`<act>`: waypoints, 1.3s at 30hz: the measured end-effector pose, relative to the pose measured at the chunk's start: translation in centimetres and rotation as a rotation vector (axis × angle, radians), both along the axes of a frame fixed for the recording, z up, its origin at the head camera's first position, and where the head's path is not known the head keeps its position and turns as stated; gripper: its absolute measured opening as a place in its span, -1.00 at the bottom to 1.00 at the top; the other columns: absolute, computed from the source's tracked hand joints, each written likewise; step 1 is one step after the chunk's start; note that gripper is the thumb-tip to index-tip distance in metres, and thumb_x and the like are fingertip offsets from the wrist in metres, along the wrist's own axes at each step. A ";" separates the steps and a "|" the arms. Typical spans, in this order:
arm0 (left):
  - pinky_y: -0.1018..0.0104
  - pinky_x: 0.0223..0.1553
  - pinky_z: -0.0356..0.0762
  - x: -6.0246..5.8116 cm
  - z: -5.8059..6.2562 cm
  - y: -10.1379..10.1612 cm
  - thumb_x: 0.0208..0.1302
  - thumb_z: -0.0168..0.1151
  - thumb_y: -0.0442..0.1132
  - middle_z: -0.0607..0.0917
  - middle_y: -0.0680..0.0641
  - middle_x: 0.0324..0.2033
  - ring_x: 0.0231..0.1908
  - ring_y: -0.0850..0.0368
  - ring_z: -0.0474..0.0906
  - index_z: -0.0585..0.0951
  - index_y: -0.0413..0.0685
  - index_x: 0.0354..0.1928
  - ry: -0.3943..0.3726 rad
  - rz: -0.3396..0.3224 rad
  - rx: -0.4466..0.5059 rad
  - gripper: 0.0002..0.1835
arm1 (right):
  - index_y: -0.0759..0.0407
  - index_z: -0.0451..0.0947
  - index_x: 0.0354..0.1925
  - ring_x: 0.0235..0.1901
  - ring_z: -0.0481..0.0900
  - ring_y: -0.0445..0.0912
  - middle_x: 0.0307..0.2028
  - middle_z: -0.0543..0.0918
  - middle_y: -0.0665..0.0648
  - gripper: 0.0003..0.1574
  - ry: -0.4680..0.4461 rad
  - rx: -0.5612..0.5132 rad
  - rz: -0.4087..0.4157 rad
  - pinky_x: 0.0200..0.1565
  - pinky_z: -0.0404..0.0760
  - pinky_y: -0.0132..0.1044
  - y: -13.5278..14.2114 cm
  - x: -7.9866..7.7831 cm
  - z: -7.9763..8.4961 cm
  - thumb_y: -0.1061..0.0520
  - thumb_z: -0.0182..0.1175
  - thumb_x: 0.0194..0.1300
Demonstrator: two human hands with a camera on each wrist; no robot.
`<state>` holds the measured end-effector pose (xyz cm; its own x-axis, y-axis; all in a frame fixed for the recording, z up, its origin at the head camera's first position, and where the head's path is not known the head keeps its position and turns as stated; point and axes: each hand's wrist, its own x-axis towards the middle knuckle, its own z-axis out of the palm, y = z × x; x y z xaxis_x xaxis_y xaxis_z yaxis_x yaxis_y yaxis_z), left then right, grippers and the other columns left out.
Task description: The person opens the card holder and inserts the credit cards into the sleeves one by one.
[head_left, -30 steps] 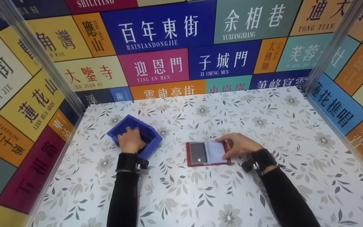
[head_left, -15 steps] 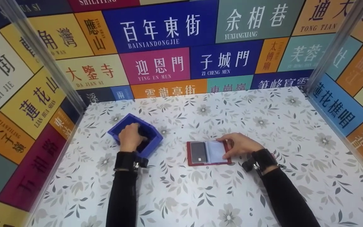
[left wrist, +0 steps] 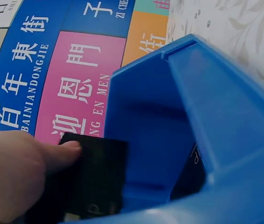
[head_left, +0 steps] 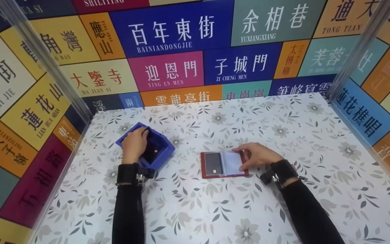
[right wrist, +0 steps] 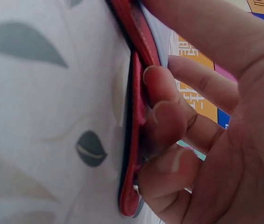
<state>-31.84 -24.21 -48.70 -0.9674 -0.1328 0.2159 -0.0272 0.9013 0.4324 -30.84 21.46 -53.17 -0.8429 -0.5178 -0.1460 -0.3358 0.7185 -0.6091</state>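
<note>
Your left hand [head_left: 134, 144] pinches a flat black rectangular card [left wrist: 103, 172] at the blue plastic bin [head_left: 164, 158], well left of the open red clear-sleeved cardholder [head_left: 222, 164], long axis left-right, right edge gripped by your nearer right hand [head_left: 261, 156].

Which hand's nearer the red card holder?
Right. The right hand grips the red card holder; the left hand is left of it at the blue bin, holding a black card.

One bin [left wrist: 225, 102], one wallet [head_left: 229, 164], at least three cards [left wrist: 101, 172]
</note>
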 end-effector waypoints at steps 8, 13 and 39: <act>0.10 -0.45 0.72 0.3 0.8 -0.3 0.58 0.09 -0.19 0.75 -0.28 -0.39 -0.63 0.02 0.71 0.49 -0.18 -0.02 0.113 -0.035 0.355 -0.82 | 0.06 0.56 0.36 -0.40 0.52 -0.13 -0.37 0.65 0.05 0.01 -0.011 -0.002 -0.006 -0.31 0.50 -0.27 0.0 0.0 0.0 0.00 0.67 -0.08; 0.32 -0.55 0.70 0.6 1.4 -0.5 0.37 0.28 -0.36 0.71 -0.35 -0.22 -0.59 0.08 0.71 0.51 -0.22 0.01 0.159 -0.049 0.505 -0.76 | 0.07 0.56 0.35 -0.40 0.51 -0.13 -0.36 0.64 0.07 0.00 -0.001 -0.007 -0.001 -0.32 0.49 -0.28 0.0 0.0 0.0 0.01 0.67 -0.08; 0.32 -0.32 0.76 0.5 2.8 1.2 0.35 0.31 -0.48 0.74 -0.14 -0.28 -0.44 0.09 0.77 0.54 -0.36 0.05 0.307 -0.149 1.184 -0.72 | 0.04 0.58 0.33 -0.35 0.51 -0.09 -0.32 0.64 0.07 -0.01 -0.009 -0.006 -0.008 -0.30 0.49 -0.23 0.0 -0.1 -0.1 -0.03 0.68 -0.10</act>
<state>-31.29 -22.98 -45.86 -0.9202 -0.2936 0.2590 0.2895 -0.0650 0.9550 -30.92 21.48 -53.32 -0.8456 -0.5122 -0.1502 -0.3249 0.7171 -0.6166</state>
